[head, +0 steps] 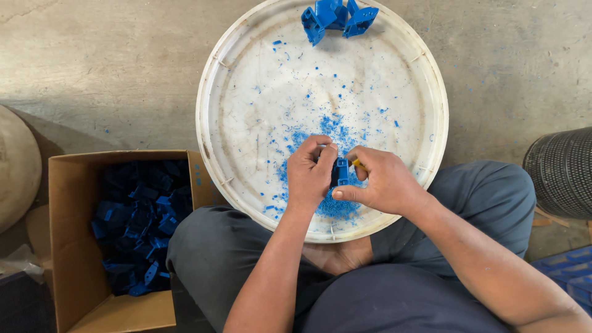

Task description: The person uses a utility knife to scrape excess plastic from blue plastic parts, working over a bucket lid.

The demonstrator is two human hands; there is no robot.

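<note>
A small blue plastic part [340, 172] is gripped between both hands above a round white tray [246, 68]. My left hand [309, 174] closes on its left side. My right hand [382, 182] presses on its right side and also holds a small tool with a yellow handle [357, 164]. Blue plastic shavings [327, 132] lie scattered on the tray under and beyond the hands. A small pile of blue plastic parts [336, 17] rests at the tray's far rim.
A cardboard box [68, 246] filled with several blue plastic parts stands at my left knee. A black perforated cylinder [561, 172] stands at the right. A pale round object [15, 166] lies at the far left. The floor is concrete.
</note>
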